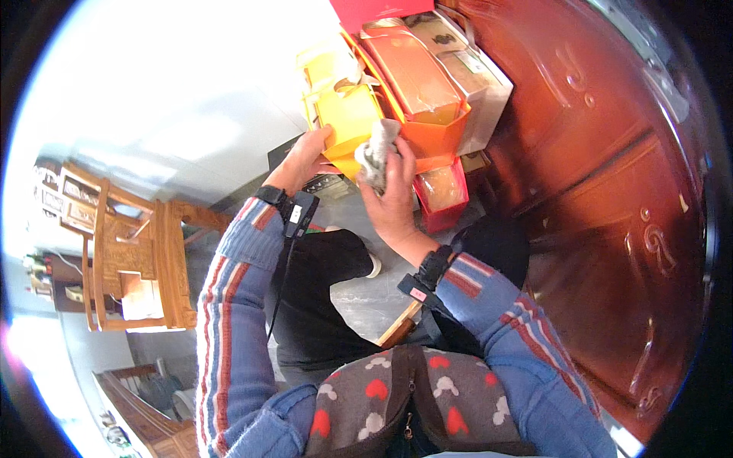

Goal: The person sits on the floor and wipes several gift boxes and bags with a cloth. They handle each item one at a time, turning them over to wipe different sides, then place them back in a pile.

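Note:
A crumpled grey-and-white cloth (378,153) is bunched in my right hand (392,197), against the front of a yellow bag (347,114). My left hand (304,156) grips the lower left edge of that bag, thumb on its near face and the other fingers partly hidden. Close on the right of the yellow bag stands an orange bag (435,141) with an orange box (416,72) inside. Below the orange bag sits a small red box (443,195) with a clear, shiny top.
A white carton (489,103) stands behind the orange bag, and a red panel (378,11) rises at the far end. Glossy red-brown carved wood (603,206) fills the right side. A wooden chair (141,252) is at the left. Grey floor (359,298) shows between my legs.

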A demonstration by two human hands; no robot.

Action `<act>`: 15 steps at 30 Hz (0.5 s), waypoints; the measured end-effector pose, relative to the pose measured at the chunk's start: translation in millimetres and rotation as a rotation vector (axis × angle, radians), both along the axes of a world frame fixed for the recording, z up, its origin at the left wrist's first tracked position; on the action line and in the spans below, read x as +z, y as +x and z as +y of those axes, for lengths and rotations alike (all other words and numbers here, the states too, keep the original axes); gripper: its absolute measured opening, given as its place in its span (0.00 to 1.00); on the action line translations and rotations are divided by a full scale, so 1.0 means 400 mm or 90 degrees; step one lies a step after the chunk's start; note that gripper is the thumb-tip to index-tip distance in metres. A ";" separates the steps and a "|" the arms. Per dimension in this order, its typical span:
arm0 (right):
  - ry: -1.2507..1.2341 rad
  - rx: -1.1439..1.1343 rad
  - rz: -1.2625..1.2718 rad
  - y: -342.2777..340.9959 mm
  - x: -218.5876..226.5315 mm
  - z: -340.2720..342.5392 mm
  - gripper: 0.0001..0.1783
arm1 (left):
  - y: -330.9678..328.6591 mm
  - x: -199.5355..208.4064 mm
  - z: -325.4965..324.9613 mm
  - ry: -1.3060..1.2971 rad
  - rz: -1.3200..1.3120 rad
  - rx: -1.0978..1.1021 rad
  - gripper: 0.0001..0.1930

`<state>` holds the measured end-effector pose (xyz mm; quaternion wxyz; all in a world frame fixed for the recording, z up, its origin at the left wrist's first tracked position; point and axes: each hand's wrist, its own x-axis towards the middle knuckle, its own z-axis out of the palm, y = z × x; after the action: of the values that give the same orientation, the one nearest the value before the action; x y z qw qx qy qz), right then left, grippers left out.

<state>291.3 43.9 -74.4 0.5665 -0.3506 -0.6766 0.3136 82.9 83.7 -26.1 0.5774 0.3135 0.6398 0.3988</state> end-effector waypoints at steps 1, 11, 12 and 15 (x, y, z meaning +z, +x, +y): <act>0.007 0.008 -0.014 0.001 -0.008 0.013 0.35 | 0.003 -0.001 0.012 -0.014 0.005 0.001 0.26; 0.109 -0.050 -0.187 -0.063 -0.124 0.024 0.40 | -0.007 -0.005 0.030 0.001 0.032 0.053 0.22; 0.104 -0.038 -0.218 -0.061 -0.139 0.023 0.42 | -0.009 -0.004 0.037 -0.005 0.039 0.047 0.22; 0.117 -0.007 -0.274 -0.045 -0.177 0.038 0.42 | -0.002 0.018 0.040 -0.017 0.045 0.041 0.24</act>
<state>273.2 58.9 -145.3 0.4404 -0.3600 -0.8056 0.1658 82.0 99.6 -19.0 0.5452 0.2992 0.6747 0.3974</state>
